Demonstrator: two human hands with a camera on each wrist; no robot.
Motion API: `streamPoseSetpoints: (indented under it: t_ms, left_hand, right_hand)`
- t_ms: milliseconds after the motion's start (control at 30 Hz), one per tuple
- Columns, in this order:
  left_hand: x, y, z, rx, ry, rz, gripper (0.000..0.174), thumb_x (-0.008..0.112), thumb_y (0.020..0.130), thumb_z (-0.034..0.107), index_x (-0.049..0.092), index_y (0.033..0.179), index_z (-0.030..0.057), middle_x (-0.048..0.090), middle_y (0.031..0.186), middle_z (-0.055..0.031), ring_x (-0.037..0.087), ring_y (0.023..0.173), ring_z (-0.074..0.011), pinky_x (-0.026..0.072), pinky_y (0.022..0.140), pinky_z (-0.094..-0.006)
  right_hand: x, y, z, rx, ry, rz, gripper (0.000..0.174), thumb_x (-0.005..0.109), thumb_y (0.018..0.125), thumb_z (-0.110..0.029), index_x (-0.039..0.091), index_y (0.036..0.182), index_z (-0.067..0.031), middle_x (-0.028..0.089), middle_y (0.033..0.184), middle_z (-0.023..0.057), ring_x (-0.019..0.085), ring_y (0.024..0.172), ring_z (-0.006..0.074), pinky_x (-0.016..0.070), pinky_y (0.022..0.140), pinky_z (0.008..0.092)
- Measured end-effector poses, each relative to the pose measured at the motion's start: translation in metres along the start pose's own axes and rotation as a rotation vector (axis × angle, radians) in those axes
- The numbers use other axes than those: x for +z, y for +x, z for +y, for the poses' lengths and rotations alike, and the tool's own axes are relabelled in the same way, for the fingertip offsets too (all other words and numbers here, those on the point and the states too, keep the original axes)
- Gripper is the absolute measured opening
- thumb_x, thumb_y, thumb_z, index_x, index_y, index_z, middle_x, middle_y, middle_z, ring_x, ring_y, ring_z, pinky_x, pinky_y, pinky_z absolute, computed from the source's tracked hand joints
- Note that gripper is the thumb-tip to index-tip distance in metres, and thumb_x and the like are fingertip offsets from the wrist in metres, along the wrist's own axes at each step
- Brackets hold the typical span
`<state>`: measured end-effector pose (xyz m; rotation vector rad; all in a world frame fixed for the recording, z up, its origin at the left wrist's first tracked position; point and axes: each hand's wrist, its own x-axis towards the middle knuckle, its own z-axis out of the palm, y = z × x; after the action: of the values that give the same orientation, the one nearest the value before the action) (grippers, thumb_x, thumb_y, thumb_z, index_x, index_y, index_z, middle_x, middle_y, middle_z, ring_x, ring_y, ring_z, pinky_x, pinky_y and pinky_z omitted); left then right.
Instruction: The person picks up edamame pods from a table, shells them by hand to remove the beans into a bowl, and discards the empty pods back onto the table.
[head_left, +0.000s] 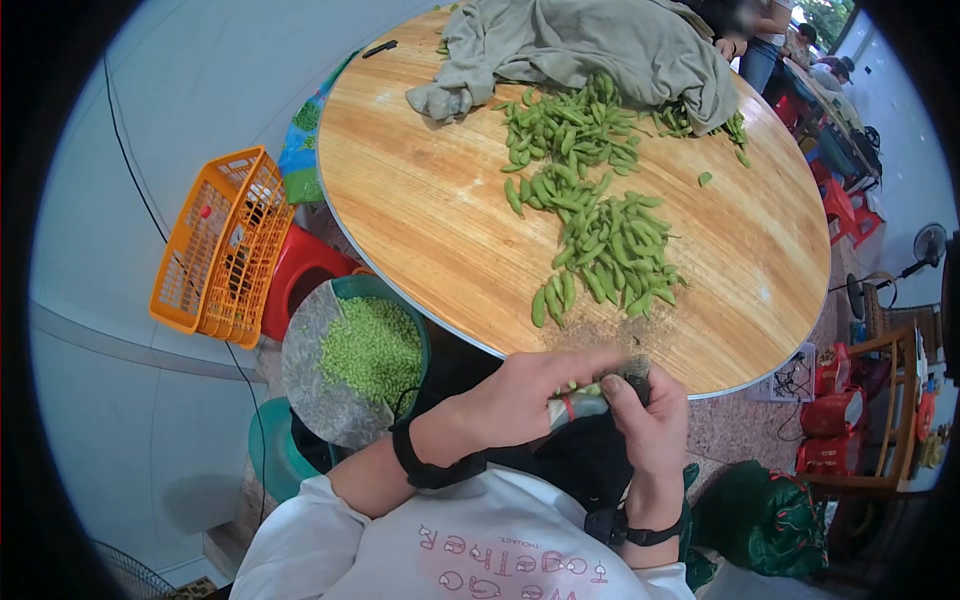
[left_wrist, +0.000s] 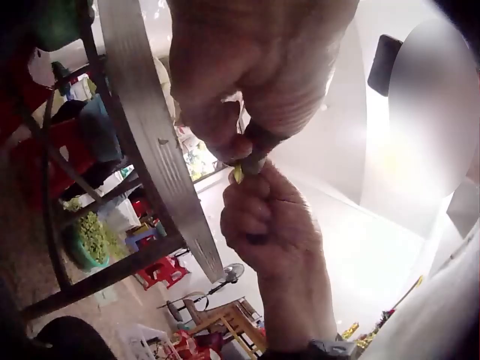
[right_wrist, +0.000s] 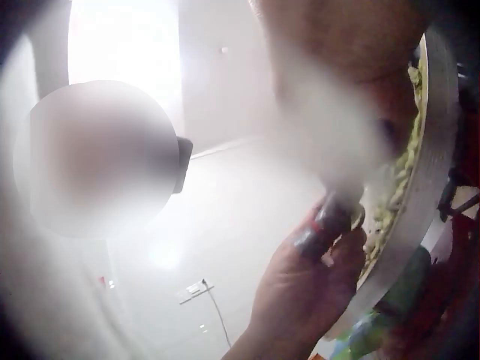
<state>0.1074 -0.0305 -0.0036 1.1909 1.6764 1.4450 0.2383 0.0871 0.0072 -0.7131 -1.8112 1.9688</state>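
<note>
Both hands meet at the table's near edge over a green soybean pod [left_wrist: 238, 174], mostly hidden by the fingers. My left hand [head_left: 505, 400] holds it with curled fingers, and bits of green show by the thumb. Grey wrapping with a red band [head_left: 571, 407] covers that thumb. From the other side my right hand [head_left: 657, 425] pinches at the pod, its thumb against the left fingertips and a dark covering on a finger. Just beyond the hands lies a heap of green pods [head_left: 615, 245]. Shelled green beans [head_left: 370, 350] fill a tub lined with clear plastic below the left forearm.
A grey-green cloth [head_left: 600, 50] covers more pods at the far side of the round wooden table [head_left: 420, 180]. An orange crate [head_left: 215, 250] and a red stool [head_left: 300, 270] stand at left. A dark green sack [head_left: 760, 520] lies on the floor at right.
</note>
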Motion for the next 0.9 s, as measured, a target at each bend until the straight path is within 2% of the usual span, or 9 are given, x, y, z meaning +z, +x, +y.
streamPoseSetpoints:
  t_ms: [67, 167, 233, 300, 400, 467, 600, 667, 900]
  left_hand:
    - [-0.012, -0.001, -0.017, 0.593, 0.34, -0.176, 0.057, 0.064, 0.075, 0.002, 0.043, 0.127, 0.0088, 0.058, 0.082, -0.0087, 0.058, 0.072, -0.0104, 0.0476, 0.063, -0.0256]
    - [-0.012, 0.001, -0.014, 0.645, 0.246, -0.049, 0.047, 0.062, 0.075, 0.0, 0.045, 0.118, 0.0058, 0.058, 0.078, -0.0076, 0.056, 0.066, -0.0107, 0.0462, 0.058, -0.0253]
    - [-0.017, -0.003, -0.015, 0.364, 0.06, 0.063, 0.037, 0.06, 0.077, 0.001, 0.047, 0.111, 0.0048, 0.057, 0.077, -0.0067, 0.054, 0.062, -0.0113, 0.0442, 0.055, -0.0241]
    - [-0.025, 0.0, -0.018, 0.045, -0.465, 0.325, 0.014, 0.053, 0.082, 0.004, 0.048, 0.094, 0.0042, 0.055, 0.08, -0.005, 0.047, 0.057, -0.0094, 0.0366, 0.05, -0.0189]
    - [-0.045, 0.01, -0.022, -0.006, -0.659, 0.469, 0.011, 0.049, 0.084, 0.006, 0.048, 0.095, 0.0034, 0.054, 0.084, -0.0067, 0.046, 0.061, -0.0083, 0.0343, 0.052, -0.017]
    - [-0.049, 0.011, -0.022, -0.031, -0.677, 0.423, 0.011, 0.048, 0.083, 0.003, 0.047, 0.094, 0.0027, 0.054, 0.086, -0.0074, 0.044, 0.063, -0.0075, 0.0313, 0.052, -0.0158]
    - [-0.05, 0.009, -0.024, -0.054, -0.568, 0.361, 0.013, 0.049, 0.082, -0.002, 0.052, 0.094, 0.0014, 0.055, 0.086, -0.007, 0.048, 0.068, -0.0097, 0.037, 0.056, -0.0186]
    - [-0.052, 0.011, -0.019, 0.14, 0.136, 0.278, 0.019, 0.053, 0.078, -0.006, 0.058, 0.095, 0.0011, 0.057, 0.087, -0.0089, 0.056, 0.076, -0.0164, 0.0441, 0.062, -0.0254]
    - [-0.034, 0.023, 0.002, 0.18, 0.413, 0.163, 0.029, 0.059, 0.071, -0.006, 0.059, 0.099, 0.0013, 0.058, 0.085, -0.0142, 0.059, 0.08, -0.0297, 0.0475, 0.069, -0.0332]
  right_hand:
    - [0.001, 0.001, 0.003, 0.173, 0.28, -0.039, 0.006, 0.058, 0.083, -0.005, 0.058, 0.083, 0.0008, 0.052, 0.061, -0.0002, 0.04, 0.047, 0.0025, 0.0297, 0.041, 0.0187]
    - [0.005, 0.005, 0.007, 0.364, 0.917, -0.212, 0.004, 0.056, 0.083, -0.004, 0.057, 0.082, -0.0001, 0.05, 0.059, -0.0001, 0.035, 0.041, 0.0018, 0.0241, 0.036, 0.0179]
    - [0.007, 0.008, 0.0, 0.334, 0.809, -0.199, 0.007, 0.055, 0.083, -0.005, 0.057, 0.086, 0.0007, 0.052, 0.06, 0.0009, 0.035, 0.041, 0.0017, 0.0245, 0.036, 0.0173]
    - [-0.009, 0.017, -0.008, -0.015, 0.033, -0.506, 0.01, 0.059, 0.081, -0.008, 0.059, 0.085, 0.0011, 0.056, 0.062, 0.002, 0.045, 0.045, 0.005, 0.0355, 0.04, 0.022]
    - [0.011, 0.03, -0.016, -0.221, -0.308, -0.424, 0.013, 0.061, 0.081, -0.012, 0.058, 0.079, 0.0003, 0.058, 0.061, 0.0066, 0.053, 0.046, 0.0139, 0.0426, 0.044, 0.0295]
    - [0.031, 0.04, -0.015, -0.375, -1.013, 0.026, 0.019, 0.063, 0.079, -0.016, 0.053, 0.073, -0.0009, 0.058, 0.06, 0.0132, 0.057, 0.049, 0.0252, 0.045, 0.047, 0.0362]
    - [0.047, 0.055, 0.0, -0.465, -1.197, 0.082, 0.025, 0.065, 0.077, -0.019, 0.047, 0.069, -0.0027, 0.055, 0.056, 0.0168, 0.057, 0.053, 0.033, 0.0444, 0.047, 0.0401]
    - [0.042, 0.056, 0.0, -0.413, -1.147, 0.065, 0.024, 0.065, 0.077, -0.018, 0.048, 0.07, -0.0026, 0.055, 0.057, 0.0173, 0.057, 0.054, 0.0336, 0.0444, 0.047, 0.0401]
    - [0.025, 0.047, -0.01, -0.372, -0.773, 0.07, 0.02, 0.067, 0.075, -0.012, 0.051, 0.071, -0.0005, 0.056, 0.06, 0.0186, 0.058, 0.056, 0.0353, 0.0445, 0.048, 0.0388]
